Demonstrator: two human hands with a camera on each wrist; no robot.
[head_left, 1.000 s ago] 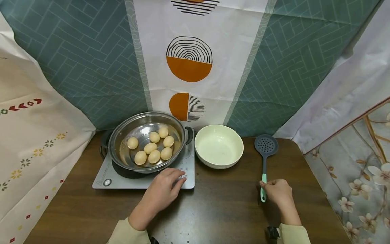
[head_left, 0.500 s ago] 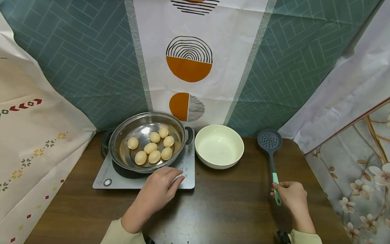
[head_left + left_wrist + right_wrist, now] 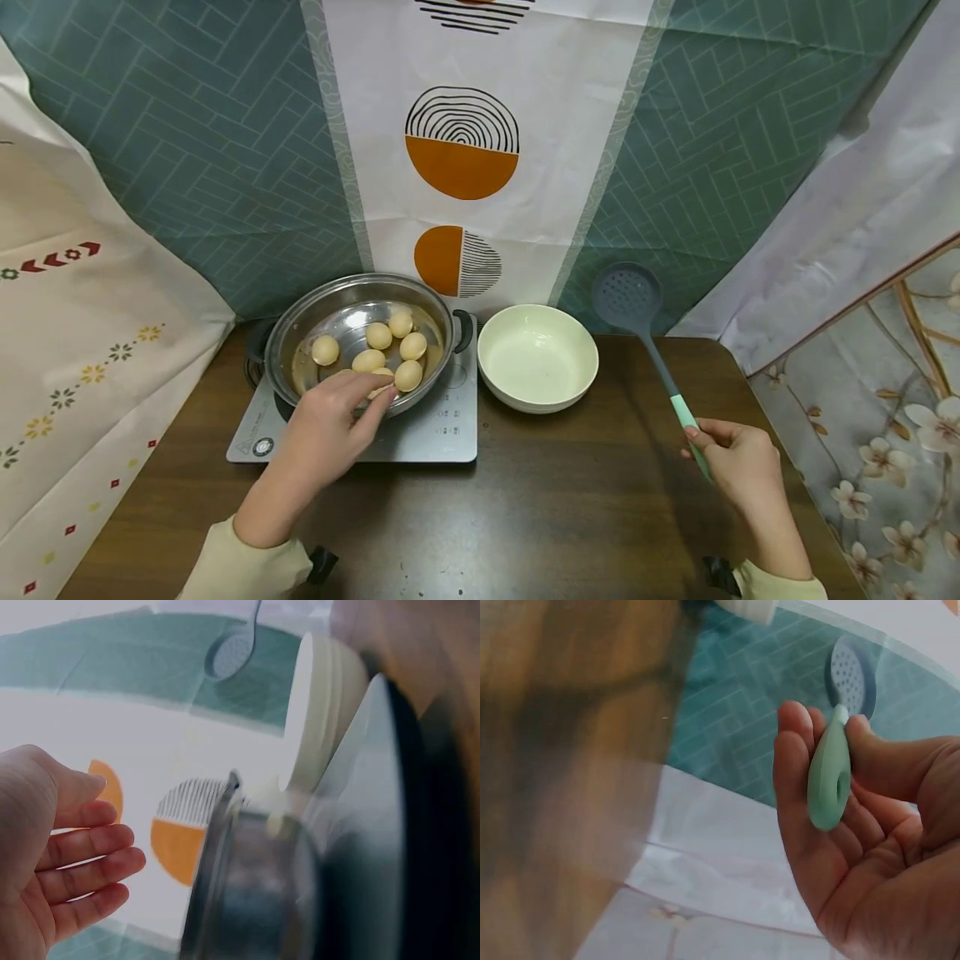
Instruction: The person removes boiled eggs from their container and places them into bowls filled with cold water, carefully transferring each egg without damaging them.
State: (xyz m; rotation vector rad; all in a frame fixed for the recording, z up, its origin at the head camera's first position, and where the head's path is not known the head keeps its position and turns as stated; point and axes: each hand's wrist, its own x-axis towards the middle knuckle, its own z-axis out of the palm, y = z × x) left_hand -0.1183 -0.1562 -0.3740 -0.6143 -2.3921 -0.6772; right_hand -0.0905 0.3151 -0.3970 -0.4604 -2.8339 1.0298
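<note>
My right hand (image 3: 738, 467) pinches the mint-green handle (image 3: 826, 776) of a grey slotted skimmer between thumb and fingers. The skimmer's perforated head (image 3: 628, 297) is raised and tilted toward the back wall, right of the pale green bowl (image 3: 537, 358). My left hand (image 3: 322, 433) holds nothing; the left wrist view shows its fingers relaxed and slightly bent. In the head view it overlaps the near rim of a steel pot (image 3: 288, 333), hiding part of some eggs. Several light brown eggs (image 3: 326, 350) lie in shallow water in the pot.
Under the pot is a silver induction cooktop (image 3: 420, 447) with a touch panel at its right. The pot's dark side handle (image 3: 464, 331) points toward the bowl. A brown wooden table (image 3: 555, 517) meets a patterned cloth backdrop (image 3: 277, 125) behind.
My right hand has lifted the skimmer off the table, shifting right while its head swung up and left. My left hand has moved left from the cooktop panel to the pot's front.
</note>
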